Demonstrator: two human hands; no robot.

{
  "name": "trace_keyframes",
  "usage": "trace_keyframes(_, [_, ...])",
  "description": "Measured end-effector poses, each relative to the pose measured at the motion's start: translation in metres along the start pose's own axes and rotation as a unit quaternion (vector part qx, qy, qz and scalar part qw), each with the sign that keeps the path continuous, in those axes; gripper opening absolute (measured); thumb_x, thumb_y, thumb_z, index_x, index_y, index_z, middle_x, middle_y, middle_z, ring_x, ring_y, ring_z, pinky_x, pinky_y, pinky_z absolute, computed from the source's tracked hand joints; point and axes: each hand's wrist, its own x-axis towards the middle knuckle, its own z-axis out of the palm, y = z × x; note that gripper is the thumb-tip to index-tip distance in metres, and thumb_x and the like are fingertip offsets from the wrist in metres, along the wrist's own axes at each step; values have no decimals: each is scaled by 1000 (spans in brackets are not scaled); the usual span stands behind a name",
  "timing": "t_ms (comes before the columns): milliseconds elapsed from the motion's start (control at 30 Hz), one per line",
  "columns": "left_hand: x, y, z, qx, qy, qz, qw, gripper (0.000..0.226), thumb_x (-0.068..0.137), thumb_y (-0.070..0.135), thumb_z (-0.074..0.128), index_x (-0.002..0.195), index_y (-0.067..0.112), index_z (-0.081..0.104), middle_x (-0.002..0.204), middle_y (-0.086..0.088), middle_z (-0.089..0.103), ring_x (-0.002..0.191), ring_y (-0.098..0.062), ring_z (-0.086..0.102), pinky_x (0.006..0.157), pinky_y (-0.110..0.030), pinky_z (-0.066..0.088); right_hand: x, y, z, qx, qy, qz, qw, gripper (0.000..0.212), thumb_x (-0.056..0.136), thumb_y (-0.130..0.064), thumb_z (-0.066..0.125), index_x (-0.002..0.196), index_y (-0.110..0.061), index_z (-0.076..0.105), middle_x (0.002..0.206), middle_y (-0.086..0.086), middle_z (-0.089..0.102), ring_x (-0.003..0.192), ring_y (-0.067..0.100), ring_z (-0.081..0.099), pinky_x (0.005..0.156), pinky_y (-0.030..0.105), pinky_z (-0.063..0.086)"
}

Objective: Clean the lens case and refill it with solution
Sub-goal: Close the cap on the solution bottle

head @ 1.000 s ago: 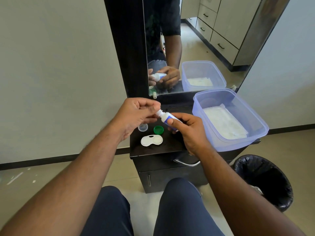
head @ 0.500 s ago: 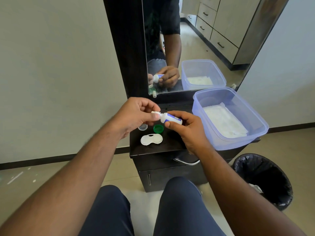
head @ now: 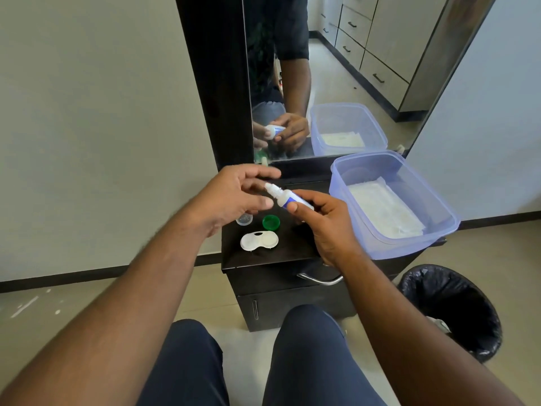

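My right hand (head: 325, 221) grips a small white solution bottle (head: 288, 199) with a blue label, tilted with its white tip toward the upper left. My left hand (head: 234, 197) hovers at that tip with fingers spread and relaxed, holding nothing I can see. Below them on the dark cabinet top (head: 292, 247) lies the white lens case (head: 259, 241), both wells uncovered. A green cap (head: 270, 221) and a clear cap (head: 244, 219) sit just behind the case.
A clear blue plastic tub (head: 439, 206) with white tissue inside stands on the cabinet's right side. A black-lined bin (head: 450, 309) is on the floor at the right. A tall mirror (head: 336, 68) rises behind the cabinet. My knees are below.
My left hand, which pinched the bottle's tip before, has let go and spread its fingers. My right hand has tilted the bottle slightly upward.
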Motion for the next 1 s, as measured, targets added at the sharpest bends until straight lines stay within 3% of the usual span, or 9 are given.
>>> trace_keyframes(67, [0, 3, -6, -25, 7, -24, 999, 49, 82, 2, 70, 124, 24, 60, 101, -5, 73, 85, -18, 70, 74, -32, 57, 0, 0, 0, 0, -6, 3, 1000, 28, 82, -22, 73, 110, -19, 71, 103, 0, 72, 96, 17, 66, 81, 32, 57])
trace_keyframes(133, [0, 8, -5, -17, 64, -56, 996, 23, 87, 25, 68, 108, 16, 68, 88, -9, 74, 70, -20, 68, 61, -30, 56, 0, -1, 0, -3, -8, 4, 1000, 28, 82, -22, 73, 110, -20, 71, 104, -1, 72, 96, 16, 66, 81, 33, 57])
trace_keyframes(200, [0, 10, 1, 21, 95, -74, 992, 34, 87, 43, 62, 88, 10, 71, 72, -11, 71, 55, -19, 62, 48, -25, 50, 0, -1, 1, -5, -7, 4, 1000, 29, 82, -21, 73, 110, -20, 70, 104, -1, 71, 96, 16, 66, 82, 33, 57])
trace_keyframes(333, [1, 7, 6, 37, 57, -17, 998, 12, 87, 15, 67, 92, 5, 70, 79, -14, 71, 66, -18, 62, 54, -25, 50, 0, -1, 0, 0, -4, 1, 1000, 27, 83, -18, 72, 109, -19, 70, 103, 1, 72, 94, 16, 65, 77, 29, 55])
trace_keyframes(400, [0, 8, 0, 0, 40, 0, 999, 19, 84, 1, 66, 102, 7, 69, 91, -13, 71, 76, -17, 64, 62, -28, 52, 0, -1, 0, 10, -5, -1, 1000, 26, 84, -18, 71, 110, -19, 71, 103, 2, 72, 94, 16, 65, 74, 25, 53])
trace_keyframes(467, [0, 8, -5, -45, 55, -12, 997, 18, 84, 11, 70, 102, 11, 70, 90, -11, 72, 73, -19, 64, 60, -30, 51, -1, -1, 1, -6, -10, -3, 1000, 29, 84, -19, 72, 112, -17, 70, 105, 1, 72, 95, 15, 65, 75, 22, 51])
trace_keyframes(567, [2, 9, -2, 22, 87, -34, 995, 27, 83, 35, 70, 87, 8, 72, 74, -9, 72, 56, -17, 61, 50, -26, 49, -2, -3, 3, -36, -28, -12, 999, 32, 83, -18, 72, 115, -15, 69, 106, -1, 71, 95, 8, 66, 73, 16, 51])
trace_keyframes(800, [5, 8, 8, 129, 88, 84, 984, 4, 81, 15, 73, 82, 12, 72, 71, -7, 70, 65, -21, 69, 64, -37, 60, -2, -1, 0, -39, -17, -8, 999, 30, 86, -24, 68, 116, -17, 68, 106, -2, 71, 96, 12, 65, 78, 24, 54])
trace_keyframes(1000, [1, -3, 4, 151, 94, 165, 970, 14, 80, 11, 73, 93, 14, 74, 85, -1, 72, 80, -17, 68, 77, -39, 58, -4, -4, 2, -32, -32, -14, 999, 31, 88, -20, 66, 119, -17, 66, 107, -1, 70, 96, 16, 66, 77, 25, 55])
